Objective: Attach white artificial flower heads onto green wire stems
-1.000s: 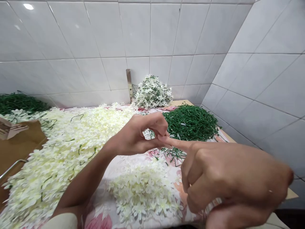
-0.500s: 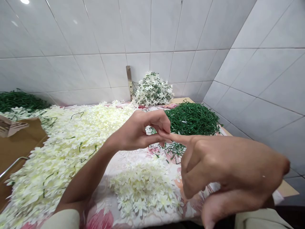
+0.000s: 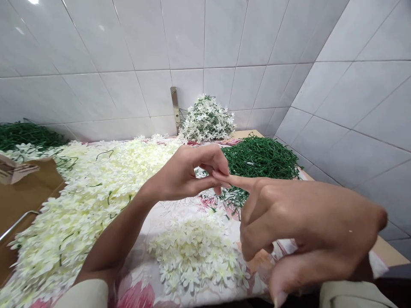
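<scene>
Head view: left hand (image 3: 183, 175) pinches, contents unseen, against right hand (image 3: 305, 222)'s extended index finger (image 3: 239, 182), both raised clear of cream blossoms (image 3: 192, 252) and green stems (image 3: 260, 158) for unobstructed finger work.

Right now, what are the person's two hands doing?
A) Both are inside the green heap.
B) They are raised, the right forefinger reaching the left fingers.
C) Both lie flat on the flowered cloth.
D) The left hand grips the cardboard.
B. The left hand and right hand are held above the flowered cloth, and the right forefinger reaches the left hand's fingers.
</scene>
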`<action>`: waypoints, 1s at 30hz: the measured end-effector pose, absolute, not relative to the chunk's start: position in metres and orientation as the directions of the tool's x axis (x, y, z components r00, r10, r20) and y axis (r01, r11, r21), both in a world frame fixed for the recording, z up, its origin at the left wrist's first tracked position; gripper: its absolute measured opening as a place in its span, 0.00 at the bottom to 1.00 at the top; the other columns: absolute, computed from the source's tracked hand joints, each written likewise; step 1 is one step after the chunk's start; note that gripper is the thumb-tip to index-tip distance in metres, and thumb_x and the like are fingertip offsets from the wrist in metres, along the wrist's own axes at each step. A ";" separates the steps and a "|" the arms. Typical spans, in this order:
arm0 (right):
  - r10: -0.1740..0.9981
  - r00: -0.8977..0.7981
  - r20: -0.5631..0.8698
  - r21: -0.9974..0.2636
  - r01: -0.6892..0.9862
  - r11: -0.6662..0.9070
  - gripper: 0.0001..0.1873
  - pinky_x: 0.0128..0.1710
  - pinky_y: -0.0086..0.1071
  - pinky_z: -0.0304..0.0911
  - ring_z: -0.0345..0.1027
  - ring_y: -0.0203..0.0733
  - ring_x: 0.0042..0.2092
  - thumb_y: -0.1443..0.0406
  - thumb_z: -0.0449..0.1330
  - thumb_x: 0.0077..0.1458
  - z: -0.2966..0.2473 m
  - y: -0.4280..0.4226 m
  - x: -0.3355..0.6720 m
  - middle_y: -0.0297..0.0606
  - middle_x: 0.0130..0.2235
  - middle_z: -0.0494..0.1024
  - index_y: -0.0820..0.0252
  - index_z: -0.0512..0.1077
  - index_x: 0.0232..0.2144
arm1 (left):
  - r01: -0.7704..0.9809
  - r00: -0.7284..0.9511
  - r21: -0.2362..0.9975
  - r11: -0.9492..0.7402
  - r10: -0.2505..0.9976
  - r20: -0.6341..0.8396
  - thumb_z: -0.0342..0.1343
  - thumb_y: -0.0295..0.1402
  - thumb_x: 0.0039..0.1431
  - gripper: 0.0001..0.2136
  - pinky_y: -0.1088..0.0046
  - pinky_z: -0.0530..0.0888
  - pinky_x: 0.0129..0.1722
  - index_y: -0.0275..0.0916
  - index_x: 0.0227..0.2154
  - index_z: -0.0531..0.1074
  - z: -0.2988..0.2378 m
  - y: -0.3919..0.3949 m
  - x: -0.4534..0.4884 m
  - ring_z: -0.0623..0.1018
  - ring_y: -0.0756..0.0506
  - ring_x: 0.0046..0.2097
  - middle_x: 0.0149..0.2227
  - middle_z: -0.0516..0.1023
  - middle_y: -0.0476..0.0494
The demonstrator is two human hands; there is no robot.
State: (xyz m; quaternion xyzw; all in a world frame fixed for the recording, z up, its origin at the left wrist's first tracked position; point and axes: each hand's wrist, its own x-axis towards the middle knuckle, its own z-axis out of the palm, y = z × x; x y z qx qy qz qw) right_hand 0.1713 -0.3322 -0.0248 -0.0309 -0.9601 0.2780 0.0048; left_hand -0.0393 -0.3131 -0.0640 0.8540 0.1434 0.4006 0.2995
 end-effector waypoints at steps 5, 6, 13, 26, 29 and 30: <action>0.071 -0.997 -0.008 -0.544 0.064 0.837 0.27 0.63 0.46 0.37 0.72 0.37 0.25 0.46 0.50 0.59 -0.025 -0.332 0.171 0.34 0.21 0.77 0.60 0.75 0.28 | 0.003 0.645 0.633 -0.775 0.485 0.591 0.57 0.25 0.59 0.04 0.82 0.78 0.28 0.35 0.35 0.67 -0.065 -0.312 -0.039 0.80 0.51 0.29 0.30 0.77 0.46; 0.073 -0.997 -0.004 -0.545 0.063 0.836 0.27 0.63 0.46 0.38 0.72 0.37 0.25 0.45 0.50 0.59 -0.026 -0.332 0.171 0.34 0.21 0.77 0.61 0.75 0.28 | 0.017 0.645 0.620 -0.785 0.482 0.593 0.58 0.26 0.58 0.04 0.82 0.78 0.27 0.34 0.34 0.68 -0.064 -0.312 -0.039 0.80 0.52 0.28 0.29 0.77 0.46; 0.053 -0.999 -0.003 -0.542 0.047 0.839 0.26 0.60 0.43 0.44 0.72 0.38 0.26 0.44 0.53 0.56 -0.030 -0.328 0.169 0.35 0.21 0.78 0.61 0.76 0.29 | 0.046 0.642 0.597 -0.801 0.482 0.596 0.59 0.26 0.57 0.05 0.83 0.77 0.27 0.35 0.35 0.68 -0.062 -0.312 -0.042 0.79 0.52 0.27 0.29 0.77 0.46; 0.050 -0.999 0.012 -0.566 0.035 0.824 0.26 0.64 0.45 0.37 0.73 0.37 0.25 0.44 0.53 0.56 -0.029 -0.330 0.175 0.33 0.21 0.77 0.60 0.75 0.30 | 0.014 0.544 0.530 -0.848 0.451 0.707 0.60 0.26 0.56 0.07 0.82 0.77 0.28 0.35 0.34 0.67 -0.066 -0.313 -0.036 0.79 0.53 0.27 0.30 0.76 0.47; 0.081 -0.997 0.008 -0.564 0.062 0.824 0.26 0.65 0.47 0.36 0.73 0.38 0.26 0.45 0.53 0.57 -0.026 -0.332 0.176 0.33 0.22 0.77 0.60 0.76 0.31 | 0.071 0.612 0.488 -0.870 0.425 0.667 0.61 0.27 0.56 0.07 0.81 0.77 0.32 0.35 0.35 0.68 -0.066 -0.313 -0.034 0.79 0.53 0.31 0.32 0.77 0.46; 0.085 -0.996 0.009 -0.563 0.065 0.824 0.26 0.65 0.48 0.36 0.73 0.38 0.26 0.45 0.53 0.57 -0.024 -0.332 0.173 0.34 0.22 0.77 0.60 0.76 0.31 | 0.095 0.620 0.471 -0.877 0.422 0.661 0.61 0.28 0.55 0.07 0.81 0.76 0.32 0.35 0.33 0.68 -0.065 -0.312 -0.035 0.78 0.53 0.31 0.31 0.76 0.47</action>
